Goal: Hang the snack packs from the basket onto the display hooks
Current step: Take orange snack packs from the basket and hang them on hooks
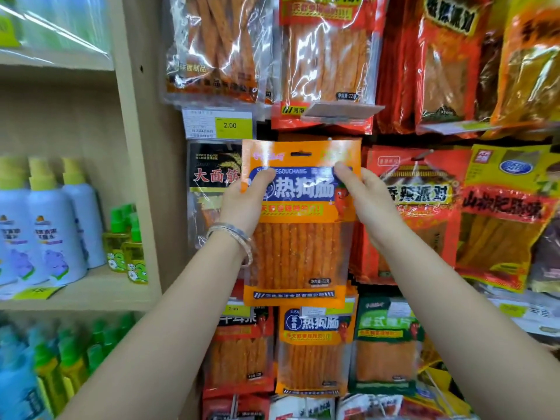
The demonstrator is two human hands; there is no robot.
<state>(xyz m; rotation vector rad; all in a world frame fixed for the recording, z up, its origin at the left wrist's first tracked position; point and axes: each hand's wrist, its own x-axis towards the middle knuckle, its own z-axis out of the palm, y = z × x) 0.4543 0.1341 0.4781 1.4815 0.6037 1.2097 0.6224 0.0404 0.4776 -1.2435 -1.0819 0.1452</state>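
The wall of hanging packs (327,62) fills the view from 12 round to 6 o'clock, with a wooden shelf unit (136,147) of spray bottles (45,225) at 9 o'clock. The basket is not in view.

The orange snack pack (300,225) is at the centre, upright and face out, held just in front of the display, above a pack of the same kind (315,350) at 6 o'clock. The left hand (245,204) pinches its 9 o'clock edge and the right hand (366,201) its 3 o'clock edge, each thumb pressed on the blue label. The fingers behind the pack are hidden.

The step in hand looks like threading the hang slot (301,154), the small dark opening at the pack's 12 o'clock, onto a hook. No hook tip can be seen (the pack probably covers it).

To do it well:
- keep the header flat and taut between both thumbs
- tilt the top edge slightly toward the wall
- feel for the hook tip with the slot, then slide the pack back
- let go only once it hangs level
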